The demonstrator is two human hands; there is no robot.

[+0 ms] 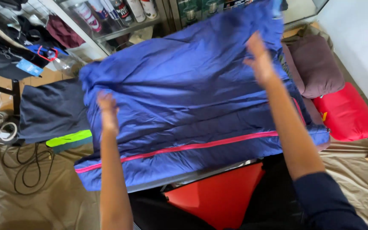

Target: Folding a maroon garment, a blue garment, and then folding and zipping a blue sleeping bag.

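Note:
A large blue padded jacket or sleeping bag (pixel 184 98) with a pink zipper line lies spread over a raised surface in front of me. My left hand (pixel 107 113) rests flat on its left part, fingers blurred by motion. Near the far right edge of the fabric, my right hand (pixel 260 57) hovers over or presses on it with fingers spread. Neither hand grips anything. An orange-red panel (pixel 218 198) shows below the blue fabric's near edge.
A dark grey garment with a neon-green band (pixel 54 113) lies at left. Black and white cables (pixel 18 157) trail over a tan sheet (pixel 43 200). A red stuff sack (pixel 346 113) and a maroon one (pixel 318 64) sit at right. Spray cans (pixel 120 10) line a shelf behind.

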